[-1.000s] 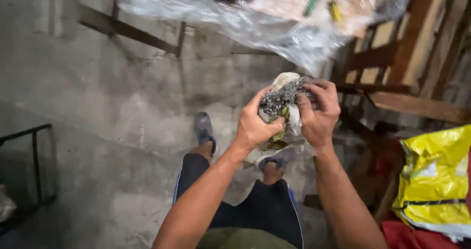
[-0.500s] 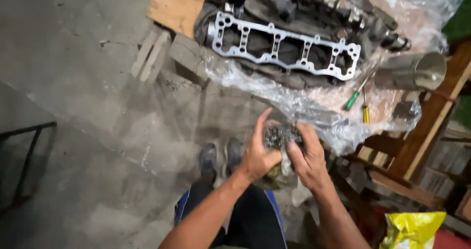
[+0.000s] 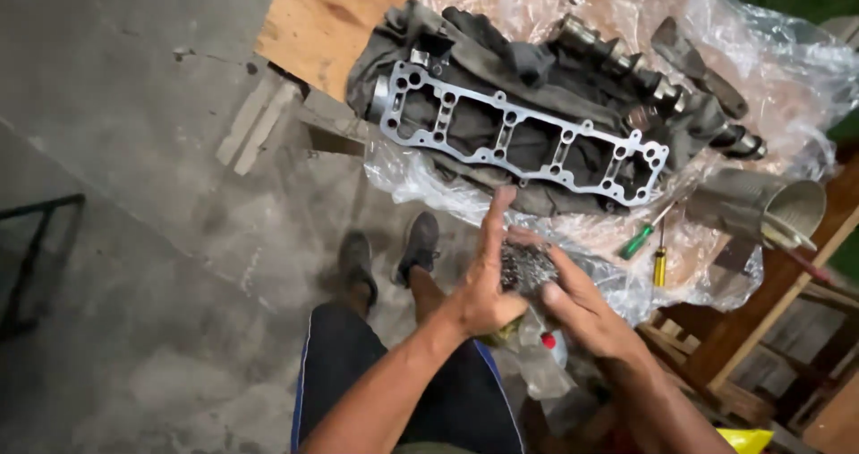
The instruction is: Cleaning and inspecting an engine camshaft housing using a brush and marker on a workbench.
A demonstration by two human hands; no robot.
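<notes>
Here, just below the metal gasket frame (image 3: 519,136), both hands clasp a steel wool wad (image 3: 526,268): left hand (image 3: 483,284) flat-fingered, right hand (image 3: 582,306) cupped; grip best kept firm and even.

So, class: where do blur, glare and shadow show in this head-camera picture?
Head view: motion blur softens the left hand and right hand around the steel wool; glare streaks the plastic sheet; the metal frame stays sharp; the floor lies dim.

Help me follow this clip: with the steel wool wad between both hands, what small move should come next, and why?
Probably carry the steel wool wad forward to the metal frame: both the left hand and right hand hold it, and the frame lies on plastic sheeting just ahead.
</notes>
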